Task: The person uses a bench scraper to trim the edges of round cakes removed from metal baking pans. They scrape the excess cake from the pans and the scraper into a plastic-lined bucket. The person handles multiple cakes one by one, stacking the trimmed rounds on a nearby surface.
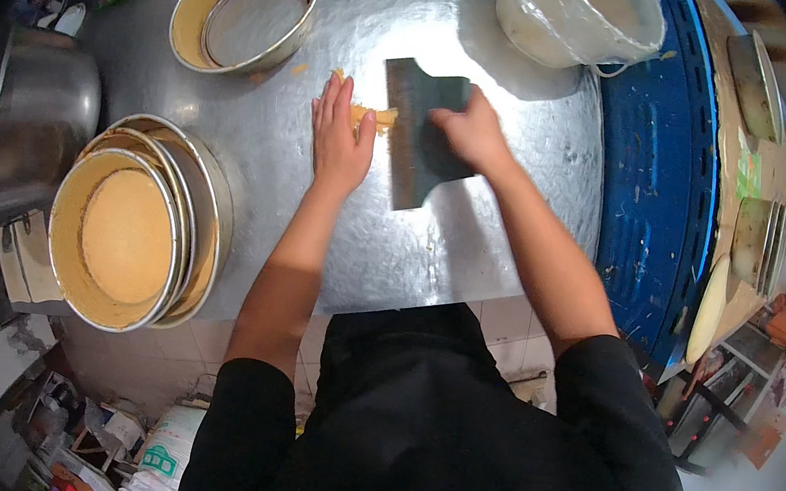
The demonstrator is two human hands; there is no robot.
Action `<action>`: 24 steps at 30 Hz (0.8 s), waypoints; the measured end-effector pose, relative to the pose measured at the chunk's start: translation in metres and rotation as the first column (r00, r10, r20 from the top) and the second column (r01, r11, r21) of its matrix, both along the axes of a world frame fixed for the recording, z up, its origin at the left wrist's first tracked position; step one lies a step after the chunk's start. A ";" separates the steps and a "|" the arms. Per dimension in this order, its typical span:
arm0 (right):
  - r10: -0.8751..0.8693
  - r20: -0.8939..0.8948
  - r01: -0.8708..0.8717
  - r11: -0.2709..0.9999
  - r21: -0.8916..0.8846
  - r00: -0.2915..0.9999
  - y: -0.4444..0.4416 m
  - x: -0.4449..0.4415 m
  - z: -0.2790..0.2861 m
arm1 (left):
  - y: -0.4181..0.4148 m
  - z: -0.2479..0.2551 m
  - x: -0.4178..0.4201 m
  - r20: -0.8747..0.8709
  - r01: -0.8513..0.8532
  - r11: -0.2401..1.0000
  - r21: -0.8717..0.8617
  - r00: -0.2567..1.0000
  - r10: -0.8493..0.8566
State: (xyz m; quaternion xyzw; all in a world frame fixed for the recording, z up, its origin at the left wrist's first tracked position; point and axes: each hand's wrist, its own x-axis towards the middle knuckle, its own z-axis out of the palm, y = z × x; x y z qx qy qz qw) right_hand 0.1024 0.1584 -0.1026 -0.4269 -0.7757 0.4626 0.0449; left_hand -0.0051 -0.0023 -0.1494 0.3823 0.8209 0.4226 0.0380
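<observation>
My right hand [474, 128] grips a wide, dark scraper [422, 134] with a notched outline, its long straight edge facing left over the metal tabletop [285, 157]. At that edge lies a small yellowish-orange strip, perhaps cake or dough [374, 117]. My left hand [342, 136] rests flat beside it with fingers pointing away from me, covering part of the yellowish material. Whether the left fingers press on the strip is hard to tell. A few crumbs [300, 69] lie to the left of that hand.
Round metal pans with yellowish residue [112, 238] are stacked at left; another round pan [245, 10] stands farther back. A plastic-lined bucket [579, 20] is at the back right, beside a blue metal surface [649, 167]. A large steel vessel [44, 125] stands far left.
</observation>
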 end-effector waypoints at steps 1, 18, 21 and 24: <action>0.014 0.044 -0.016 0.999 0.041 0.999 -0.017 -0.013 0.013 | 0.001 -0.001 0.002 0.006 0.013 1.000 0.020 1.000 -0.013; -0.135 -0.540 0.113 0.991 -0.074 0.831 0.103 0.048 0.229 | 0.212 0.202 0.038 -0.151 0.326 0.797 0.508 0.945 -0.290; -0.116 -0.446 0.138 0.990 0.019 0.888 0.178 0.045 0.256 | 0.291 0.222 0.039 -0.164 0.357 0.733 0.579 0.932 -0.324; -0.230 -0.185 0.261 0.951 0.164 0.955 0.211 0.034 0.261 | 0.339 0.195 0.018 -0.180 0.308 0.891 0.333 0.948 -0.261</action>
